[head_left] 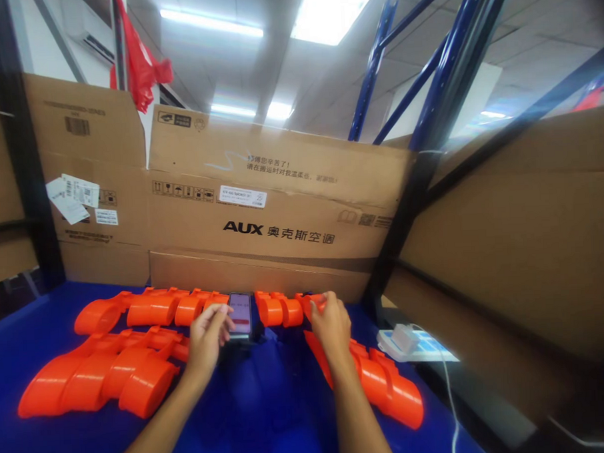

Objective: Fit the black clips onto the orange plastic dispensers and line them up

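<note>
My right hand (pixel 332 325) has its fingers and thumb round an orange plastic cup-shaped piece (pixel 312 302) at the right end of the back row. My left hand (pixel 211 336) hovers just left of an upright phone (pixel 240 314), its fingers loosely bent and apart with nothing visible in them. Left of the phone stands a back row of matching orange pieces (pixel 150 309). Nearer me on the left is a second group of orange pieces (pixel 91 377). Another slanting row of orange pieces (pixel 389 389) lies beside my right forearm, which partly hides it.
Blue cloth (pixel 270 415) covers the table. Cardboard (pixel 281 207) walls off the back, with a further cardboard panel (pixel 527 243) at the right. A power strip (pixel 427 346) with a white charger and cable sits at the right edge, near a dark metal post (pixel 393 242).
</note>
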Demonstrator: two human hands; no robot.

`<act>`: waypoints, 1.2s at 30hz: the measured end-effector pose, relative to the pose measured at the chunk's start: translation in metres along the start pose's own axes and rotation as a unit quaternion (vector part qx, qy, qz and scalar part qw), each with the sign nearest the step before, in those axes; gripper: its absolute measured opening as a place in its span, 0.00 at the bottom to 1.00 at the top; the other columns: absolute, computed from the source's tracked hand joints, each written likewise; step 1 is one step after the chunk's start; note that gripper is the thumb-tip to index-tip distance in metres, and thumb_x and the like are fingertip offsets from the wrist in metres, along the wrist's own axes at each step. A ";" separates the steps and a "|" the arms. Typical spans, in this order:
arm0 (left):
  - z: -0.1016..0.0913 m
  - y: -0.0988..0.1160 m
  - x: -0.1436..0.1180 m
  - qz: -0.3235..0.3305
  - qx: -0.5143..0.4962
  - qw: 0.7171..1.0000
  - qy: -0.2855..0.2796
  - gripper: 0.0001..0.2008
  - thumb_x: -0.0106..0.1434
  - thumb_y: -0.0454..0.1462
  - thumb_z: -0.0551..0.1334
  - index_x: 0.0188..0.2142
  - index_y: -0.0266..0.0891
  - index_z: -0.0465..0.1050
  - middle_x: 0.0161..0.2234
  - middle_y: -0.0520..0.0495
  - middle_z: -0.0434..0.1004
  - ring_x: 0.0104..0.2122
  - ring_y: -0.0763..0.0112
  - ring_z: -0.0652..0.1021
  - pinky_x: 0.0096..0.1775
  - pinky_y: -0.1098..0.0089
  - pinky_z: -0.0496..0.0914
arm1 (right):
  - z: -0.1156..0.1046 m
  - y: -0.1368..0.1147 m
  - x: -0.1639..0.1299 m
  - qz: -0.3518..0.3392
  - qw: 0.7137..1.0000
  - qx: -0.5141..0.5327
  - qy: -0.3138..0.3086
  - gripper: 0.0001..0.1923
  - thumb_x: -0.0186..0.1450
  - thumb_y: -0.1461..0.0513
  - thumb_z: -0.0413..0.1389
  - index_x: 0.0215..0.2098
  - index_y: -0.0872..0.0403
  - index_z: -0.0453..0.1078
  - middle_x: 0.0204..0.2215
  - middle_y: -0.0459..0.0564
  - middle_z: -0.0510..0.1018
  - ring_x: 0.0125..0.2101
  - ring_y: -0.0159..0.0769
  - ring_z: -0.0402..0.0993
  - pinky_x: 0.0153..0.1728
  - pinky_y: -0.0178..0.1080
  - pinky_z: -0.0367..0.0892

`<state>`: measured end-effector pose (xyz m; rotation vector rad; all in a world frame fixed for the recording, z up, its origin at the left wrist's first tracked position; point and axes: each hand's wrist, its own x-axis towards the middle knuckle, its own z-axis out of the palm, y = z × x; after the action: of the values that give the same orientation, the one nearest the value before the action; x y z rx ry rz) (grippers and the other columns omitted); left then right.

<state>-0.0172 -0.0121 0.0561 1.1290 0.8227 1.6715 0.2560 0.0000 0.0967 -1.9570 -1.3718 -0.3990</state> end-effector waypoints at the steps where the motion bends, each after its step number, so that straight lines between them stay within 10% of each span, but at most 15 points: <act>1: 0.000 0.000 0.000 0.001 0.002 1.000 -0.001 0.20 0.61 0.53 0.63 0.37 0.37 0.75 0.24 0.50 0.76 0.17 0.76 0.70 0.18 0.77 0.60 | 0.000 0.000 -0.001 -0.006 1.000 0.014 0.021 0.08 0.67 0.57 0.52 0.41 0.53 0.65 0.35 0.53 0.75 0.38 0.44 0.73 0.35 0.38 0.60; 13: 0.001 -0.003 0.003 -0.010 0.012 0.999 -0.041 0.22 0.61 0.53 0.63 0.40 0.36 0.79 0.23 0.49 0.76 0.19 0.73 0.71 0.18 0.75 0.60 | -0.013 -0.029 -0.018 -0.102 0.907 0.330 0.240 0.14 0.65 0.55 0.58 0.31 0.51 0.58 0.45 0.58 0.75 0.46 0.45 0.73 0.44 0.44 0.66; 22: 0.014 0.004 0.002 -0.005 -0.126 0.991 -0.051 0.30 0.58 0.47 0.69 0.59 0.44 0.69 0.56 0.42 0.76 0.54 0.58 0.75 0.47 0.66 0.72 | -0.010 -0.071 -0.062 -0.253 0.844 0.468 0.068 0.11 0.64 0.61 0.60 0.33 0.51 0.60 0.47 0.60 0.74 0.49 0.45 0.74 0.47 0.47 0.69; 30: 0.011 0.004 0.008 -0.053 -0.228 0.971 0.048 0.19 0.52 0.46 0.72 0.39 0.40 0.74 0.32 0.51 0.79 0.32 0.67 0.80 0.36 0.69 0.73 | -0.016 -0.072 -0.076 -0.294 0.814 0.497 -0.059 0.15 0.61 0.53 0.62 0.40 0.51 0.68 0.36 0.54 0.78 0.33 0.42 0.75 0.35 0.43 0.72; 36: 0.009 0.003 0.001 -0.094 -0.204 0.974 0.043 0.20 0.50 0.49 0.73 0.35 0.37 0.75 0.31 0.49 0.80 0.31 0.64 0.79 0.36 0.67 0.73 | -0.008 -0.066 -0.068 -0.161 0.847 0.501 -0.074 0.15 0.70 0.53 0.50 0.34 0.52 0.72 0.27 0.50 0.78 0.28 0.38 0.75 0.32 0.39 0.70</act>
<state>-0.0104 -0.0119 0.0624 0.6791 0.5820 1.6424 0.1706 -0.0398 0.0855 -0.9008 -1.5545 0.3085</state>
